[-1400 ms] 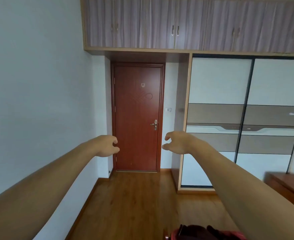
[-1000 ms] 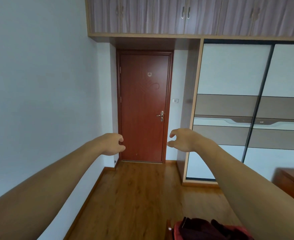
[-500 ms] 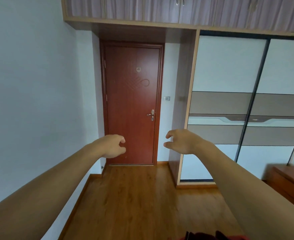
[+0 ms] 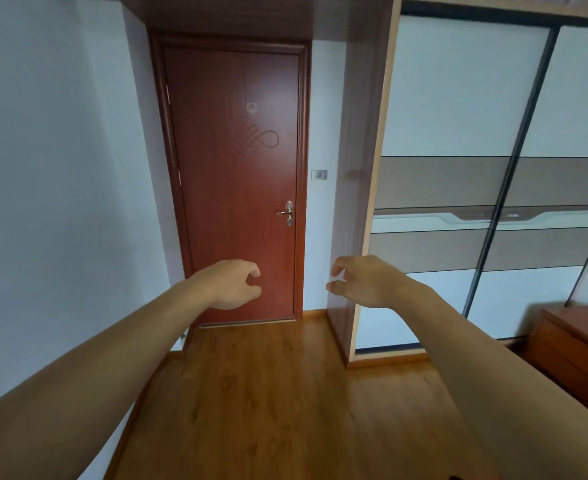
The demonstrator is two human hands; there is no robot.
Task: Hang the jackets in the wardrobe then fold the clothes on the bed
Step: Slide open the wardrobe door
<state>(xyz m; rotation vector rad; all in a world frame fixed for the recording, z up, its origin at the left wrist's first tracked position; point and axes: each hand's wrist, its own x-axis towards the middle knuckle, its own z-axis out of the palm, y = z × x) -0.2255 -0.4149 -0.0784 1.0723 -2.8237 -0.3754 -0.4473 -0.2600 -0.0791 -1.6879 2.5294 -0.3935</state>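
Observation:
Both my arms reach straight out in front of me. My left hand [image 4: 231, 284] hangs in the air before the red door, fingers loosely curled, holding nothing. My right hand [image 4: 363, 282] floats level with it, fingers also loosely curled and empty. The wardrobe [image 4: 476, 188] stands to the right with its two sliding doors closed; white and brown panels cover the front. No jackets, clothes or bed are in view.
A closed reddish-brown door [image 4: 237, 188] with a metal handle [image 4: 287, 213] faces me. The white wall [image 4: 43, 185] runs along my left. Wooden floor [image 4: 268, 393] stretches ahead. A brown wooden cabinet [image 4: 576, 351] sits at the lower right.
The view has moved closer to the door and tilted down; the upper cabinets have left the frame. The red item at the bottom edge is gone from sight. Both hands hold the same pose.

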